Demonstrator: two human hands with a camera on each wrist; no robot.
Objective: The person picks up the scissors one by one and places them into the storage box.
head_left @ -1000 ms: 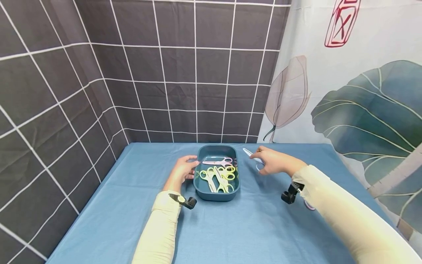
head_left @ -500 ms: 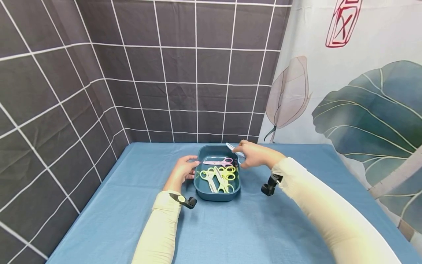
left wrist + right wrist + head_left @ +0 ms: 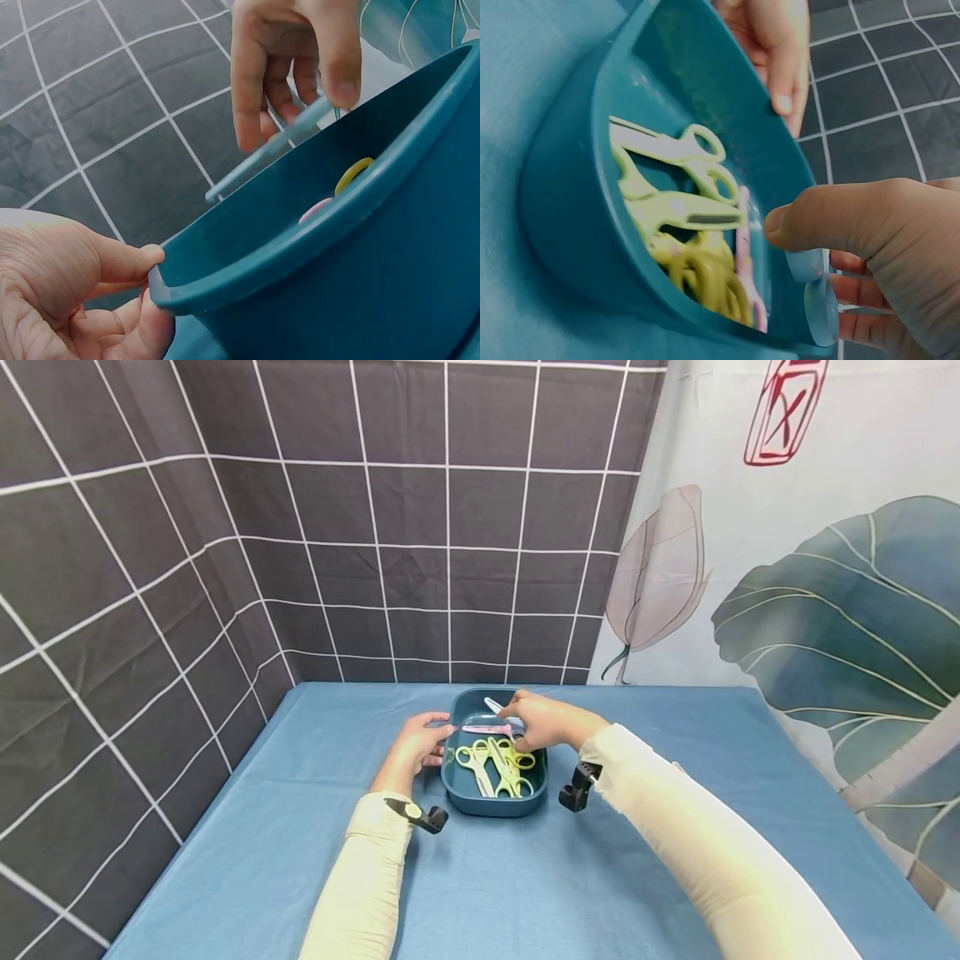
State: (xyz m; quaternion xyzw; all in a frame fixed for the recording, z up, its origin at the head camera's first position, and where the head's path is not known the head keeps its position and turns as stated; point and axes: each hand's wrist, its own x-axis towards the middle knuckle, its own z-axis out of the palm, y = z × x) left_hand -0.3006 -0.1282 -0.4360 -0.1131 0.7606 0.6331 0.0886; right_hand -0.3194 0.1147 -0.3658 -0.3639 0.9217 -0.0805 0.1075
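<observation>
A deep teal plastic bin stands on the table with several children's scissors inside. My left hand pinches its left rim, thumb on the inner side, as the left wrist view shows. Over the far part of the bin, my right hand holds light blue scissors between thumb and fingers, blades pointing left. Pink scissors lie just below them in the bin. Nearer to me are pale green scissors and yellow scissors, overlapping. My right hand partly covers the bin's far right corner.
Blue cloth covers the table. A dark grid-patterned curtain hangs behind and to the left. At the right is a white cloth printed with leaves. Each wrist carries a small black camera mount.
My right hand has carried the light blue scissors leftward from the table, across the right rim and over the bin's inside. My left hand stays at the left rim.
</observation>
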